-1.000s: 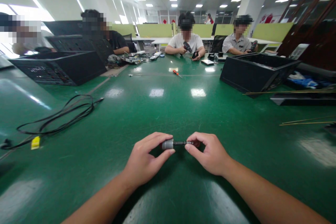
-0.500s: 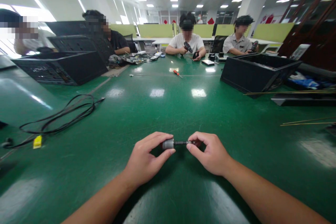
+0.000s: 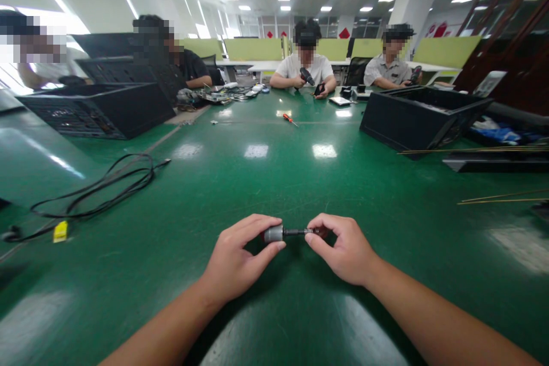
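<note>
My left hand [image 3: 234,257] has the grey cylinder [image 3: 273,233] pinched between thumb and fingers, and the dark shaft [image 3: 294,233] comes out of it straight towards my right hand [image 3: 349,249]. My right thumb and forefinger close on the shaft's far, silvery end, while something reddish-brown sits partly hidden behind those fingers. The long axis runs side to side in front of me, nearly level, square to my line of sight, so each of my hands meets it from its own end. The cylinder belongs to my left side, the tip to my right, and only the middle of the shaft lies bare between my fingertips. Neither hand is nearer to the piece as a whole, since both are touching it. It is over the near part of the green table [image 3: 274,183]; whether it touches that surface, or how hard I squeeze, I cannot tell.
</note>
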`<state>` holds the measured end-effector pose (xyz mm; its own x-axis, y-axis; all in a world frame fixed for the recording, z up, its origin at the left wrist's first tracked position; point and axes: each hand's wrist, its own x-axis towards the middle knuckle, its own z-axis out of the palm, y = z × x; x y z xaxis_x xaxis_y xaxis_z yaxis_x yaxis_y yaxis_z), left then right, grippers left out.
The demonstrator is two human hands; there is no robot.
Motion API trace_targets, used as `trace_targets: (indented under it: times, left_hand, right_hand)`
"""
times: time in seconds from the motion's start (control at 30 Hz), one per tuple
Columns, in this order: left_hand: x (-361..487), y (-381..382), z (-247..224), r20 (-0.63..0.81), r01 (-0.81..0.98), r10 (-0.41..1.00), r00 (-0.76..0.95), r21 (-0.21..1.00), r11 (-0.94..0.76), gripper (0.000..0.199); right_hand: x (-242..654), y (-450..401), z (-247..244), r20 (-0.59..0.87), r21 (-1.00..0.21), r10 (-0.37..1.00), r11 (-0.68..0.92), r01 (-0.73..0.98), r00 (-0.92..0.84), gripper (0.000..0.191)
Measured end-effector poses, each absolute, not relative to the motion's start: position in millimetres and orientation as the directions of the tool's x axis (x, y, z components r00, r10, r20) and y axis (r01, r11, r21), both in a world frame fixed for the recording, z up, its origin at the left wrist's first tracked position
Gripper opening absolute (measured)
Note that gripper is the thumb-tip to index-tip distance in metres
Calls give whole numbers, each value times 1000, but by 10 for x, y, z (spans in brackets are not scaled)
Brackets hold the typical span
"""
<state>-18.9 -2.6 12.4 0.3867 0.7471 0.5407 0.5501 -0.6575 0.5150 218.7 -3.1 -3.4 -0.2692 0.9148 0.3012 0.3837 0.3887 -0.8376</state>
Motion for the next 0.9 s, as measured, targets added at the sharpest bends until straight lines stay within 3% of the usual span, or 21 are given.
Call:
trace_targets:
  times: [0.9]
  left_hand:
    - [-209,-19,165,535,533,755,380,540,-651,25]
  right_hand:
    - [2207,-15,-45,315,-831,911,400,386,-265,7]
